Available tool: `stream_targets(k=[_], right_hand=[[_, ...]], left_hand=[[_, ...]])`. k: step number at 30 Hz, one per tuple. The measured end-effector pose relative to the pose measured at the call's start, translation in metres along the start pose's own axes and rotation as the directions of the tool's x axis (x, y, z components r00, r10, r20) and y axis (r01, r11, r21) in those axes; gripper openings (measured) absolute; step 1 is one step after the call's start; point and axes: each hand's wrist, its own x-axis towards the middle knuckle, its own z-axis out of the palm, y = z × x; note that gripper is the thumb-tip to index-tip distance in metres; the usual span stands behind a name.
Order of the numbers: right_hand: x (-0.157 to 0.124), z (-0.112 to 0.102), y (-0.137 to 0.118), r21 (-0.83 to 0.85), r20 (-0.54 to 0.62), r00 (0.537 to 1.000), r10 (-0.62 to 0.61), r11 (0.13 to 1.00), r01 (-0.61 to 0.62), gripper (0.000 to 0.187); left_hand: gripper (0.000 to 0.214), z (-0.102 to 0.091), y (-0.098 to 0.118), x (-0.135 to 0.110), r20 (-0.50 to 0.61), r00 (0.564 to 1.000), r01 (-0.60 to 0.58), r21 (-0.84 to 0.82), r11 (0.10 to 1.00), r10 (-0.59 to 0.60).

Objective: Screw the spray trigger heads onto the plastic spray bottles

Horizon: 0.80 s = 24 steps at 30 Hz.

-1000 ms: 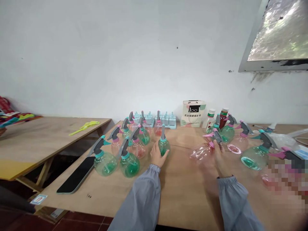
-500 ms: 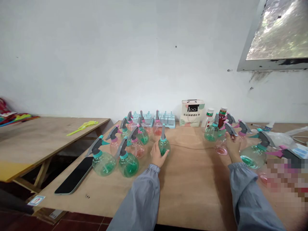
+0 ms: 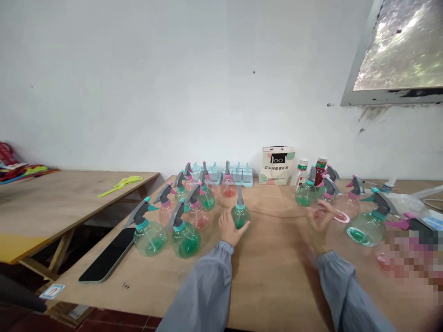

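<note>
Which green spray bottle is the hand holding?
The small round green see-through plastic spray bottle standing alone in the middle, apart from the rest; the left hand wraps its side.

Left hand (image 3: 230, 229) cups an upright green spray bottle (image 3: 241, 216).

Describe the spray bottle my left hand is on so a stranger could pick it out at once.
On the wooden table against the white wall, find the cluster of spray bottles on its left half. Just right of it is the green spray bottle with the left hand cupped around it. Unlike the packed neighbours, it stands alone, grey head straight up with no trigger showing sideways.
</note>
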Motion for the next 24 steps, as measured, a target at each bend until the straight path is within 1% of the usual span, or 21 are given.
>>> stream_targets(k=[1,2,4,5,6,8,9,10,11,12,13,14,15,16,17,19,21,24], right_hand=[[-0.011,0.012,-0.007,0.016,0.135,0.991,-0.009,1.0,0.007,0.052],[-0.021,0.024,-0.012,0.047,0.296,0.955,-0.013,0.999,-0.001,0.054],[-0.035,0.049,-0.018,0.111,0.513,0.858,0.007,0.991,-0.074,0.07],[-0.04,0.06,-0.018,0.133,0.585,0.811,0.017,0.984,-0.116,0.077],[-0.043,0.069,-0.017,0.147,0.632,0.775,0.026,0.977,-0.152,0.082],[-0.047,0.08,-0.013,0.159,0.698,0.716,0.027,0.969,-0.192,0.079],[-0.048,0.083,-0.01,0.16,0.718,0.695,0.023,0.967,-0.198,0.076],[-0.049,0.084,-0.007,0.16,0.731,0.682,0.018,0.967,-0.196,0.072],[-0.05,0.084,-0.005,0.159,0.737,0.676,0.01,0.969,-0.188,0.07],[-0.05,0.083,-0.003,0.157,0.737,0.676,0.001,0.972,-0.173,0.068],[-0.051,0.083,-0.002,0.155,0.728,0.686,-0.008,0.976,-0.152,0.066],[-0.052,0.082,-0.002,0.153,0.714,0.7,-0.019,0.98,-0.129,0.064],[-0.053,0.082,-0.002,0.151,0.7,0.714,-0.029,0.983,-0.108,0.062],[-0.054,0.082,-0.003,0.15,0.689,0.723,-0.038,0.984,-0.091,0.061],[-0.056,0.082,-0.004,0.15,0.687,0.725,-0.045,0.985,-0.081,0.06],[-0.057,0.082,-0.007,0.152,0.699,0.713,-0.051,0.985,-0.079,0.058],[-0.055,0.081,-0.009,0.151,0.707,0.706,-0.04,0.984,-0.096,0.055],[-0.045,0.079,-0.014,0.164,0.718,0.696,-0.014,0.975,-0.149,0.05]], left_hand=[[0.074,0.003,0.004,-0.004,-0.01,1.0,-0.017,0.014,1.0,0.017],[0.075,0.006,0.008,-0.009,-0.012,0.999,-0.039,0.027,0.999,0.039],[0.079,0.012,0.015,-0.019,0.004,0.994,-0.108,0.05,0.993,0.108],[0.08,0.014,0.016,-0.023,0.018,0.987,-0.162,0.058,0.985,0.161],[0.081,0.016,0.017,-0.026,0.036,0.973,-0.229,0.058,0.972,0.227],[0.078,0.015,0.015,-0.024,0.058,0.932,-0.361,0.03,0.932,0.359],[0.072,0.014,0.014,-0.017,0.048,0.921,-0.388,0.013,0.922,0.387],[0.064,0.013,0.013,-0.007,0.019,0.928,-0.371,0.003,0.928,0.371],[0.054,0.012,0.013,0.007,-0.021,0.95,-0.311,0.003,0.951,0.311],[0.046,0.011,0.014,0.023,-0.071,0.977,-0.199,0.017,0.98,0.2],[0.043,0.01,0.016,0.042,-0.111,0.991,-0.068,0.039,0.997,0.072],[0.042,0.01,0.019,0.062,-0.126,0.991,0.053,0.074,0.996,-0.043],[0.045,0.01,0.021,0.082,-0.097,0.986,0.145,0.117,0.982,-0.134],[0.051,0.011,0.024,0.1,-0.017,0.98,0.2,0.156,0.967,-0.2],[0.059,0.011,0.025,0.117,0.065,0.967,0.229,0.188,0.955,-0.244],[0.068,0.012,0.026,0.144,0.158,0.95,0.228,0.241,0.943,-0.27],[0.067,0.01,0.022,0.161,0.177,0.953,0.19,0.291,0.938,-0.248],[0.057,0.007,0.014,0.169,0.169,0.966,0.133,0.333,0.933,-0.198]])
